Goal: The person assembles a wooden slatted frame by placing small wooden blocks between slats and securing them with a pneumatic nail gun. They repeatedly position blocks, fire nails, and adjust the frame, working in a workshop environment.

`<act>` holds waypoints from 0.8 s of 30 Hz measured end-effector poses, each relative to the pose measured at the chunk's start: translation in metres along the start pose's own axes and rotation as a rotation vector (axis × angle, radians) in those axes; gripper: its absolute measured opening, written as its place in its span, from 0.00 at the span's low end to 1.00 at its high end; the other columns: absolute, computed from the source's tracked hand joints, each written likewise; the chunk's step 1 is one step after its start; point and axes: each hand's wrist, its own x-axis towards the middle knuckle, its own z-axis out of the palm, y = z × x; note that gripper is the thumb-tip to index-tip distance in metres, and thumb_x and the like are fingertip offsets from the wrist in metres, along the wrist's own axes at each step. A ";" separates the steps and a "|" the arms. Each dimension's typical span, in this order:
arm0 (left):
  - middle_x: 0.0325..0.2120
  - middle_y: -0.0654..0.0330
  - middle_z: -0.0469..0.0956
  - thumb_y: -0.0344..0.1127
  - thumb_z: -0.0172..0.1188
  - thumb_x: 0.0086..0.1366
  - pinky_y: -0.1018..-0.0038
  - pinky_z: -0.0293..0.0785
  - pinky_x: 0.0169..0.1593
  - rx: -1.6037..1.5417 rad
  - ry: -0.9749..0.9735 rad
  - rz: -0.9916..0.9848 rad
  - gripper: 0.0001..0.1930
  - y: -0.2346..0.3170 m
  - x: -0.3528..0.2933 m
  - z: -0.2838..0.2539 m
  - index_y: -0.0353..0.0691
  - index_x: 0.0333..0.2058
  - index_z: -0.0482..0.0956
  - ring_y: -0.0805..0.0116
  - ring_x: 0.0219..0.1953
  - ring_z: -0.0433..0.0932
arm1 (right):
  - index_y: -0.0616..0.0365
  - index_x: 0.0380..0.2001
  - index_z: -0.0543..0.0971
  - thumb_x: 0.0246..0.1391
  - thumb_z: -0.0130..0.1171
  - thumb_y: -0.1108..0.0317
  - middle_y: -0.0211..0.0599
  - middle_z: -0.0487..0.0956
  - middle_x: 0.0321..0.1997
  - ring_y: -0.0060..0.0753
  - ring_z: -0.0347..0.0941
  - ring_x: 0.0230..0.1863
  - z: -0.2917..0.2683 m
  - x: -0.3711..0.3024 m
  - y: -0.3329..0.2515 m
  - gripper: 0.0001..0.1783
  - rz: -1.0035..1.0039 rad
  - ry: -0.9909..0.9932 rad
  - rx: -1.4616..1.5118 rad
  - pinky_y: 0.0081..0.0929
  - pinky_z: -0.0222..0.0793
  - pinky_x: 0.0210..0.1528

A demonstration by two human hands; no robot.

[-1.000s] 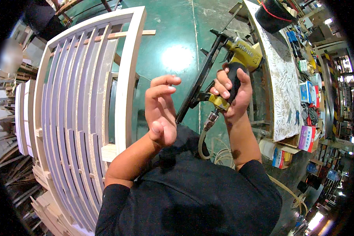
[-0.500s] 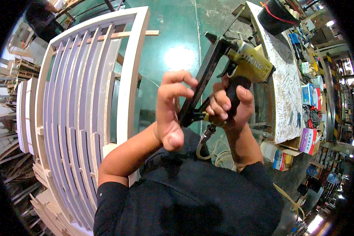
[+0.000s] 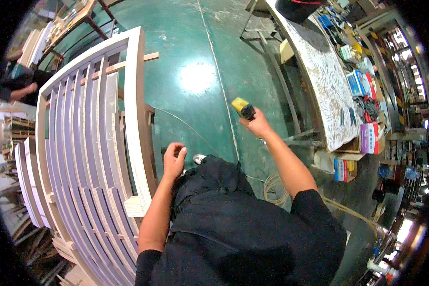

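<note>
Bare right hand is wrapped round the dark grip of a yellow-and-black air tool, fingers clasped on it, the tool out ahead of the body above the green floor, between the slatted frame and the bench; any marking on its casing is too small to make out from where I stand; left hand hangs near the pale near rail of the slatted frame, apart from it, fingers loosely bent, not clenched, nothing visible in them; the frame runs along the person's left, its long slats side by side; to the right, a white-topped bench speckled all over, with a black bucket at its far end; printed packaging along there: a purple-and-white box with lettering on its side, a blue-and-white box, and lower down a red-and-blue carton, print blurred; pale hose lies coiled beyond the right forearm; far left, a co-worker's hand beside dark clothing.
</note>
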 end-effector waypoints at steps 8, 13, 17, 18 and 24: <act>0.32 0.63 0.80 0.37 0.62 0.69 0.72 0.74 0.42 0.115 -0.157 -0.451 0.09 -0.066 -0.045 0.000 0.37 0.40 0.79 0.74 0.35 0.77 | 0.53 0.49 0.80 0.46 0.74 0.55 0.50 0.84 0.44 0.59 0.81 0.47 0.047 -0.052 0.171 0.28 0.222 0.496 -0.227 0.49 0.77 0.48; 0.30 0.63 0.80 0.38 0.62 0.69 0.72 0.74 0.41 0.021 -0.262 -0.517 0.09 -0.113 -0.032 0.001 0.38 0.41 0.79 0.72 0.33 0.77 | 0.58 0.47 0.82 0.46 0.71 0.46 0.56 0.83 0.47 0.63 0.80 0.48 0.025 -0.002 0.199 0.31 0.370 0.613 -0.253 0.51 0.76 0.51; 0.31 0.61 0.81 0.39 0.62 0.69 0.71 0.75 0.44 0.245 -0.331 -0.303 0.12 -0.063 0.007 0.019 0.36 0.41 0.79 0.71 0.36 0.78 | 0.68 0.47 0.78 0.46 0.70 0.50 0.53 0.85 0.39 0.52 0.84 0.37 -0.004 0.029 0.222 0.33 0.624 0.570 0.091 0.46 0.79 0.43; 0.32 0.60 0.82 0.40 0.63 0.69 0.71 0.75 0.45 0.225 -0.309 -0.271 0.13 -0.057 0.010 0.020 0.36 0.42 0.79 0.71 0.37 0.79 | 0.66 0.38 0.77 0.47 0.69 0.55 0.48 0.82 0.31 0.45 0.80 0.28 0.000 0.031 0.208 0.24 0.619 0.591 0.185 0.42 0.76 0.35; 0.33 0.59 0.82 0.40 0.63 0.69 0.70 0.76 0.46 0.268 -0.293 -0.266 0.13 -0.014 0.018 0.015 0.36 0.44 0.79 0.70 0.38 0.80 | 0.61 0.19 0.74 0.47 0.65 0.68 0.35 0.74 0.14 0.31 0.70 0.11 -0.001 0.029 0.170 0.12 0.602 0.659 0.391 0.33 0.68 0.17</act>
